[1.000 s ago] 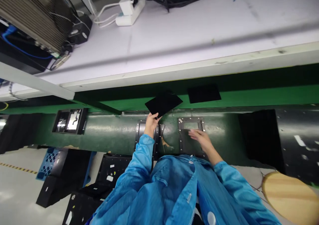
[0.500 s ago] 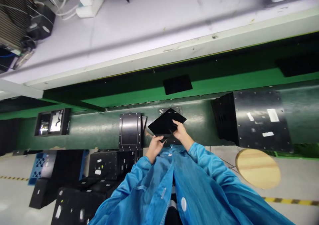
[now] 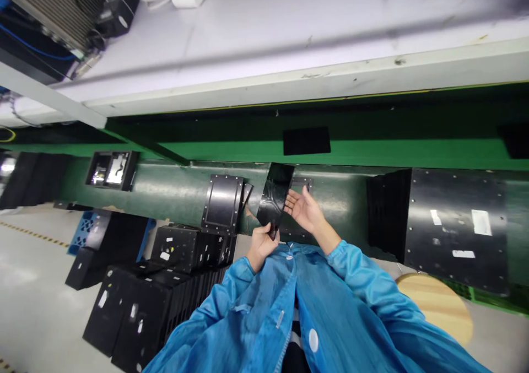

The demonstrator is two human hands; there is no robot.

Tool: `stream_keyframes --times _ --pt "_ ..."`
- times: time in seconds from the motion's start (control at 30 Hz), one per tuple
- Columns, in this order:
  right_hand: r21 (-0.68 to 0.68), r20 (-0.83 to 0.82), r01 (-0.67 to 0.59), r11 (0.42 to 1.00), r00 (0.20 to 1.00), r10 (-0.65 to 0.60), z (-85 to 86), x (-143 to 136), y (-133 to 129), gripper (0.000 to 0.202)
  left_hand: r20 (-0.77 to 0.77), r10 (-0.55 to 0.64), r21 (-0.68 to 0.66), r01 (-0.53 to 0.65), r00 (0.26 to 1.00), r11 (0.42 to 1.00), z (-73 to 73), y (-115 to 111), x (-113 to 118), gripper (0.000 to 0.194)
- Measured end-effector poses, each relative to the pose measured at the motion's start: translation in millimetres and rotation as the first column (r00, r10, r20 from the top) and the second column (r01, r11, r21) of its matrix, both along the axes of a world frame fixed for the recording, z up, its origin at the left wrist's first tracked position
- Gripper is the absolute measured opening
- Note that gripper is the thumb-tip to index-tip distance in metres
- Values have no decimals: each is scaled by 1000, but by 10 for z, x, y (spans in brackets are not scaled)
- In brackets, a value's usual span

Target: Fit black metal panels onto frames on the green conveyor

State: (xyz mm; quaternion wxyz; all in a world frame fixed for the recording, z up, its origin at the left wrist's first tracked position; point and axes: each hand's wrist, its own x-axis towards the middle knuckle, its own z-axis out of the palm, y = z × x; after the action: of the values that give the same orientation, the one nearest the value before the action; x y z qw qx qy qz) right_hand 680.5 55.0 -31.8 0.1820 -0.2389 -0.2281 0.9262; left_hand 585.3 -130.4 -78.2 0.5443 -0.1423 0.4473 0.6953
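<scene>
A thin, glossy black rectangular panel (image 3: 276, 188) is tilted up in front of my chest, with light reflected on its surface. My left hand (image 3: 263, 243) pinches its lower corner between thumb and fingers. Close to the panel's right edge is my right hand (image 3: 303, 210), its palm showing and its fingers stretched out, holding nothing. Whether its fingertips touch the edge I cannot tell. Just left of the panel, a black framed tray (image 3: 223, 203) with studs round its rim lies on the green bench (image 3: 177, 188). A small studded plate (image 3: 301, 184) is partly hidden behind the panel.
A black flat piece (image 3: 306, 141) lies on the green strip below the white shelf (image 3: 256, 89). Large black studded trays (image 3: 454, 224) stand at the right, above a round wooden stool (image 3: 438, 301). Several black boxes (image 3: 132, 307) are stacked at lower left. A two-part box (image 3: 111, 170) sits further left.
The panel has turned from lying nearly flat to standing more upright. My right hand has let go of it and opened; my left hand still holds it. The view has shifted left.
</scene>
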Motion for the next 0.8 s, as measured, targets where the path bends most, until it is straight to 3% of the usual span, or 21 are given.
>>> stream_keyframes --times 0.07,0.17,0.3,0.53,0.7,0.8 --pt "52 -69 -28 998 997 32 278 -66 -108 42 -2 -28 49 28 1000 998 102 -47 16 7" --pt "157 -175 -81 984 979 109 644 -138 -266 32 -35 -45 126 49 998 991 266 -92 85 19" --pt "196 -264 -111 974 951 162 937 -102 -367 22 -92 -15 166 30 996 986 504 -82 170 33" --pt "67 -382 -108 992 915 126 1021 69 -315 25 96 8 192 -26 995 981 810 29 229 28" --pt "43 -451 -64 997 889 76 1092 54 -327 27 129 -7 337 -37 992 941 853 66 250 25" --pt "64 -429 -33 997 902 58 1140 40 -362 20 172 16 348 -76 985 934 840 74 253 26"
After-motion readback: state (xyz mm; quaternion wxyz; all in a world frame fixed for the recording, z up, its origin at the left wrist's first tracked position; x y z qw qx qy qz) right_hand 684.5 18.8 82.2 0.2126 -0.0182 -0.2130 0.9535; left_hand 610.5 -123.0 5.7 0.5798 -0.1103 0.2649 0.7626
